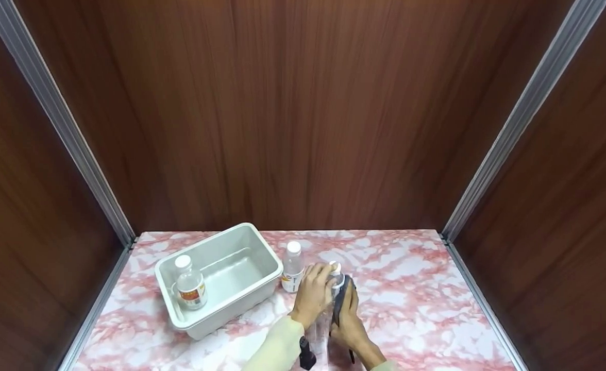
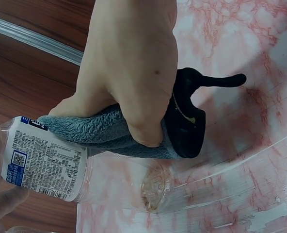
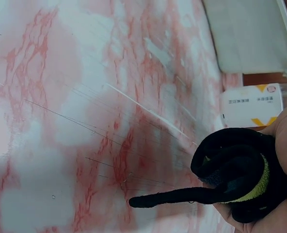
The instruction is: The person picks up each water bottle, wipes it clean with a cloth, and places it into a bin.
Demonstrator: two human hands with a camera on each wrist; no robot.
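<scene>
Grip of the right hand (image 1: 349,327) is tight on a fuzzy blue-gray cloth (image 2: 90,128) with a black tail (image 3: 167,196). The cloth touches the side of a clear bottle (image 2: 49,160). The left hand (image 1: 313,288) holds this bottle, near the middle of the bench (image 1: 416,314). Just left, a second bottle (image 1: 292,275) stands up. Farther left is a light gray bin (image 1: 236,308), with a third bottle (image 1: 191,289) in its left end.

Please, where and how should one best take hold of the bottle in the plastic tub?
Probably by the white cap, pinched from above: it is narrower than the body, the bottle appears upright, and the tub walls surround its lower part.
</scene>
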